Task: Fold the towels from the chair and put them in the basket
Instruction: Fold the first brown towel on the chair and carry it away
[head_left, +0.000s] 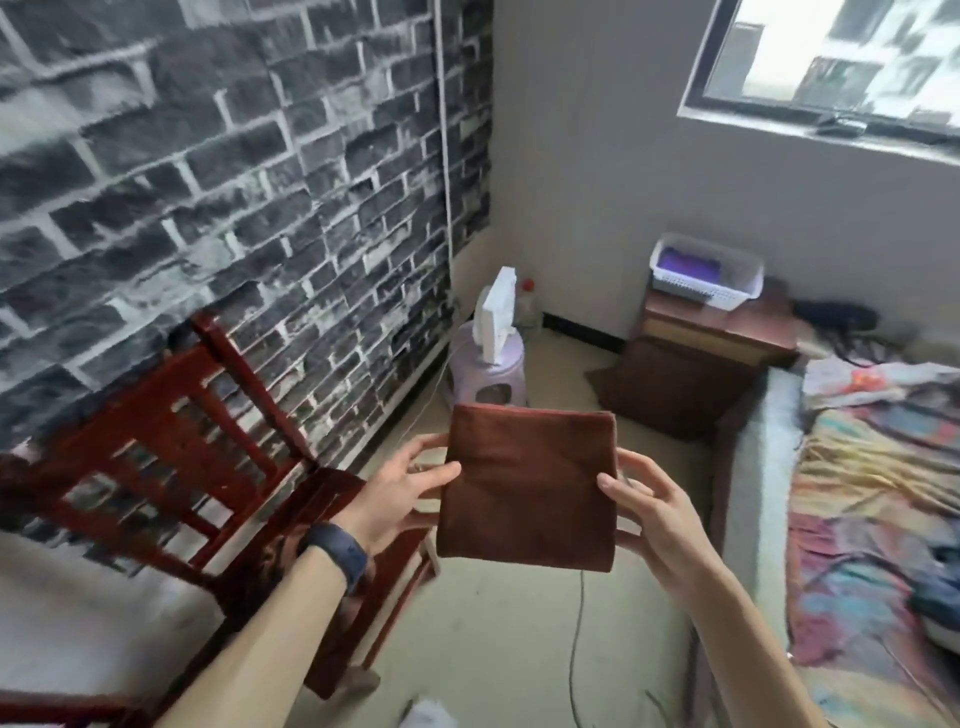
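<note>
Small room with pale floor: a wall (208, 182) papered in dark brick pattern on the left, a plain wall with a window (831, 52) ahead. Bed (872, 493), right edge of view, covered in rumpled multicoloured bedding. Chair (208, 415), red-brown wood with a slatted back, against the brick wall at lower left; its seat is blurred and partly hidden by the left forearm, so it cannot be told whether more towels lie there. Bedside cabinet (717, 332), brown, in the far corner beside the head of the bed; it serves as the stand for the basket. Stool (485, 374), lilac plastic, near the wall, carrying a small white fan (498, 317). Basket (701, 295), white and perforated, on the cabinet top, well apart from the hands; something purple (688, 270), probably a folded towel, lies inside. Brown towel (530, 483), folded to a compact rectangle, held in the air at centre frame, between chair and cabinet, kept flat, probably so the fold stays in on the way over. Left hand (400, 499) pinches the towel's left edge, thumb on top and fingers beneath. Right hand (649, 514) pinches the right edge likewise; a grip on both sides keeps the layers from sliding open. Folding of this piece looks finished; the carry to the basket is left. Wristband (337, 556), dark blue, on the left wrist.
</note>
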